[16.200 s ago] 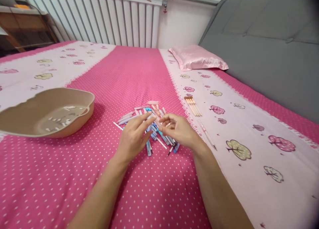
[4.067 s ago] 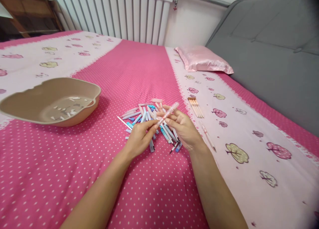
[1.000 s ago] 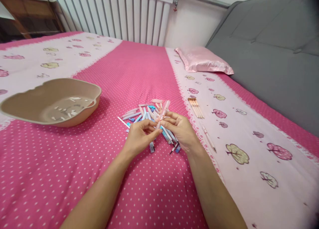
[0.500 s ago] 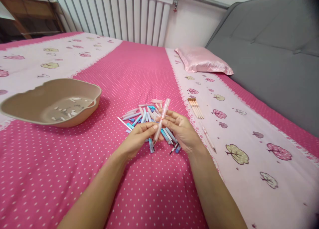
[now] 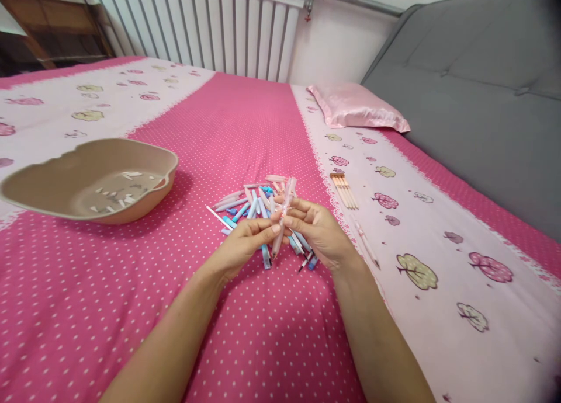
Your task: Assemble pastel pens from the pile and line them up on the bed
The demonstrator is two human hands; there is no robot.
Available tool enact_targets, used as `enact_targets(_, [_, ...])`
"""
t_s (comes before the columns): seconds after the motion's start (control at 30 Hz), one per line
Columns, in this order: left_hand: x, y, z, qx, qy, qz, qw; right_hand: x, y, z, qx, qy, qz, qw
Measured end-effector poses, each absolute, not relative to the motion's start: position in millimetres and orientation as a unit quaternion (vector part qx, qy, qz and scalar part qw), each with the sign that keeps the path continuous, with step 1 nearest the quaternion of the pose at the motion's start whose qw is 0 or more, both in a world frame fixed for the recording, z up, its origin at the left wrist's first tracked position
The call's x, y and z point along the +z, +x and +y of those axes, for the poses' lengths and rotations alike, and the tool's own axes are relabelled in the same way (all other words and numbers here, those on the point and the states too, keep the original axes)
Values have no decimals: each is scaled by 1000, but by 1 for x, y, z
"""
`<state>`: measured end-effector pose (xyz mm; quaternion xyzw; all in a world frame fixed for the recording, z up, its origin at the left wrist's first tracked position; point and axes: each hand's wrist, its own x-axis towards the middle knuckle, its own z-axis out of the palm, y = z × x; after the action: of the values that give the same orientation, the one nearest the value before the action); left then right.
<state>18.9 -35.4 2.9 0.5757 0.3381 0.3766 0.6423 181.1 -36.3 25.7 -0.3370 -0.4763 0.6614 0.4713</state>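
Observation:
Between both hands a pink pen (image 5: 279,237) is held nearly upright, its dark tip pointing down toward me. My left hand (image 5: 245,239) pinches its lower part from the left. From the right, my right hand (image 5: 314,226) has its thumb and fingers closed round the middle of the same pen. Beneath and behind the hands lies a loose pile of pink, blue and white pen parts (image 5: 240,207), partly hidden by the fingers. One pink pen (image 5: 367,244) lies alone to the right, and a row of several pens with brown ends (image 5: 344,190) lies beyond it.
A beige basin (image 5: 94,178) with small white pieces inside sits on the bedspread (image 5: 245,128) at the left. A pink pillow (image 5: 357,106) lies at the back right, beside a grey padded headboard (image 5: 477,87). A white radiator (image 5: 210,29) stands behind the bed.
The held pen has shifted slightly down and its upper end leans a little more to the left. Both hands still hold it, with the fingers slightly moved.

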Motion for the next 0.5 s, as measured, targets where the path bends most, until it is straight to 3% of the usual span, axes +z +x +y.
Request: enact_targets(0.5, [4, 20, -35, 379, 594, 386, 595, 29, 181, -40, 647, -375, -477, 462])
